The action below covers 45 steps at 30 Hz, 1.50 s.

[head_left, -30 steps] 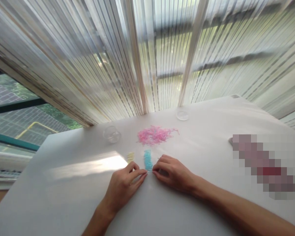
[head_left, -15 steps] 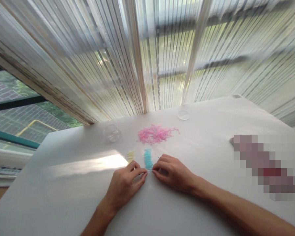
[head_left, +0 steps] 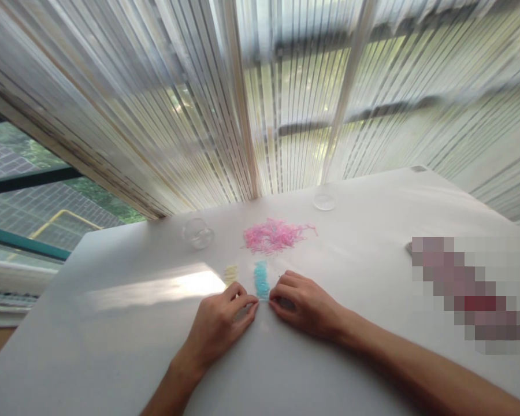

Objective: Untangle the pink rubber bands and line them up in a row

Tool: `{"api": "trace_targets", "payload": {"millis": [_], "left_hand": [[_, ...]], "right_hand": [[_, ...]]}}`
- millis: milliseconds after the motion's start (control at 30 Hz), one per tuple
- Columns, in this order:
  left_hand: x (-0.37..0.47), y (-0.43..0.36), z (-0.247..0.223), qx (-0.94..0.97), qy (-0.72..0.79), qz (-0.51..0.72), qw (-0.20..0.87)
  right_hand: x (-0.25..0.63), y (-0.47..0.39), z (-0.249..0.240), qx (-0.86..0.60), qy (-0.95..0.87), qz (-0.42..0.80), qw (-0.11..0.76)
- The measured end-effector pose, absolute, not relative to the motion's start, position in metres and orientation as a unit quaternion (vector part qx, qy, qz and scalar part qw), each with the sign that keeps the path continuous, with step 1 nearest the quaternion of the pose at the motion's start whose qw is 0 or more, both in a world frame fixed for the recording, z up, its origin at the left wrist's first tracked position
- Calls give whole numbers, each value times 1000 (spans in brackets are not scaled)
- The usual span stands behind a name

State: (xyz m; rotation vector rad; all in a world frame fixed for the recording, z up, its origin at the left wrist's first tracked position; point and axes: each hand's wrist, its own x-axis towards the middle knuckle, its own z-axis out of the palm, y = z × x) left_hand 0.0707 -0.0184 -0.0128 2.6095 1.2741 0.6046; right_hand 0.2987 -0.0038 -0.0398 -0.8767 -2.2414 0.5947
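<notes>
A narrow column of small blue pieces (head_left: 261,279) lies on the white table (head_left: 125,352). At its near end, my left hand (head_left: 229,315) is on the left and my right hand (head_left: 301,303) on the right, both with thumb and finger pinched. Whatever is between the fingertips is too small to make out. A short column of yellow pieces (head_left: 231,274) lies just beyond my left hand. Farther back is a loose pile of thin pink pieces (head_left: 275,236).
A clear round container (head_left: 198,234) stands at the back left, and a clear round dish or lid (head_left: 324,201) near the back edge. A pixelated object (head_left: 472,289) lies at the right. A striped curtain (head_left: 190,115) hangs behind the table.
</notes>
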Motion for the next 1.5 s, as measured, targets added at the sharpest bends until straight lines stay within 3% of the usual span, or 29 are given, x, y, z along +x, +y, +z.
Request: {"api": "trace_targets", "payload": {"millis": [733, 1133, 1400, 1500], "left_hand": [[71, -18, -11, 876, 434, 203, 58], [69, -12, -3, 850, 444, 271, 81], [69, 60, 37, 846, 515, 82, 108], [72, 95, 40, 831, 542, 66, 105]], "right_hand": [[298, -4, -42, -353, -842, 234, 334], [306, 1, -33, -413, -761, 272, 420], [321, 12, -30, -468, -712, 269, 449], [322, 14, -32, -481, -698, 284, 447]]}}
